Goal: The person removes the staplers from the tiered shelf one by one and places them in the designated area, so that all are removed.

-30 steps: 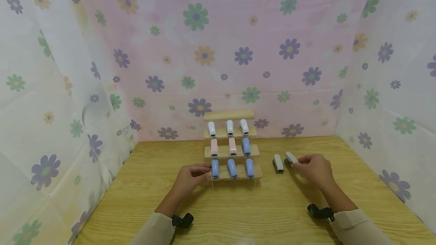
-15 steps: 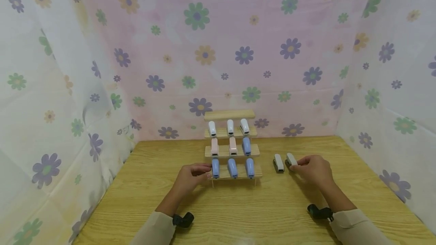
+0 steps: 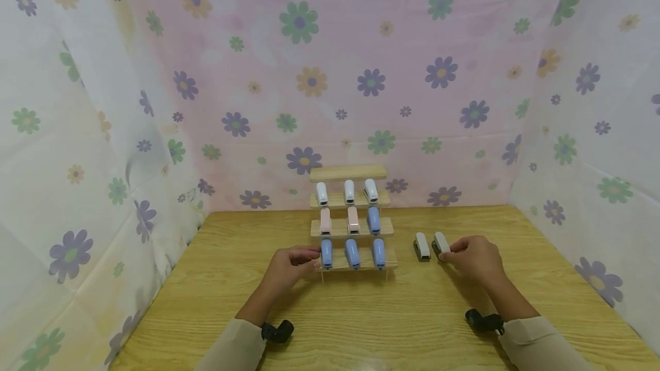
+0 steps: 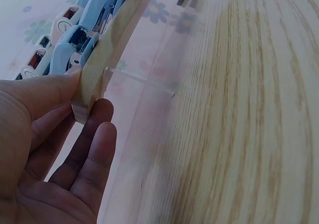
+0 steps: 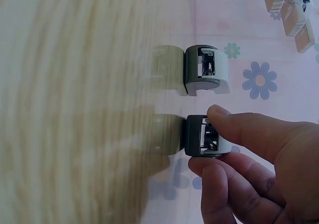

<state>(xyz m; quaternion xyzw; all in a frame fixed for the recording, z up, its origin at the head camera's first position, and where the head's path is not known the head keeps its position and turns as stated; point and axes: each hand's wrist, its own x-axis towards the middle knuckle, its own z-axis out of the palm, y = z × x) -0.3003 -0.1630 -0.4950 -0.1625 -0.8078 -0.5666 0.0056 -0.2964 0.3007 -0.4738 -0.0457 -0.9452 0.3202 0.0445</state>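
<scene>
- Head: right of the rack [image 3: 348,173], the right hand [image 3: 476,257] grips the held stapler [image 3: 440,242]; since a second ago it has turned nearly parallel to the other stapler [image 3: 421,246], nearer the rack, so the pair seems better aligned. The left hand [image 3: 287,269], at the rack's left end, looks unmoved.
- Left wrist: thumb and fingers pinch the rack's lowest shelf.
- Right wrist: thumb and fingers pinch the held stapler's sides, its base apparently on the table [image 5: 75,84].

Table [image 3: 361,328] (wood-grained) — rack [image 3: 348,173], two white staplers [image 3: 421,244]
</scene>
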